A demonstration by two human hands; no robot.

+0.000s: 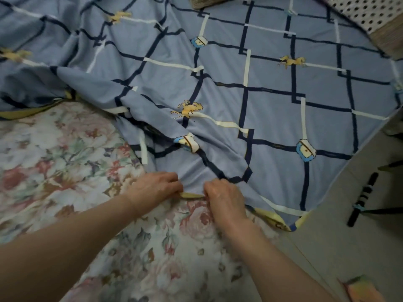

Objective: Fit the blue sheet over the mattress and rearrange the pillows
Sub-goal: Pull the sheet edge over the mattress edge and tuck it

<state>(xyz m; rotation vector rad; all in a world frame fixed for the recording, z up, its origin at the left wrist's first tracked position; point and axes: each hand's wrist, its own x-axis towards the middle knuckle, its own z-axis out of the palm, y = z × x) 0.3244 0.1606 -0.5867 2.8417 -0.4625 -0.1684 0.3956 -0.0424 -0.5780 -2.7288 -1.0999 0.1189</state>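
The blue sheet (272, 118), crossed by dark and white lines with small horse prints, covers the far and right part of the bed and is bunched in folds at the left. The floral mattress (54, 171) lies bare near me. My left hand (154, 188) and my right hand (224, 199) both pinch the sheet's yellow-trimmed near edge (193, 195), a hand's width apart. A pillow corner (209, 2) with a woven cover shows at the top edge. Another pillow (370, 12), white with dark dots, lies at the top right.
Grey tiled floor (349, 236) runs along the bed's right side. A black rod with a blue band (362, 199) lies on it. A colourful object (362, 288) shows at the bottom right corner.
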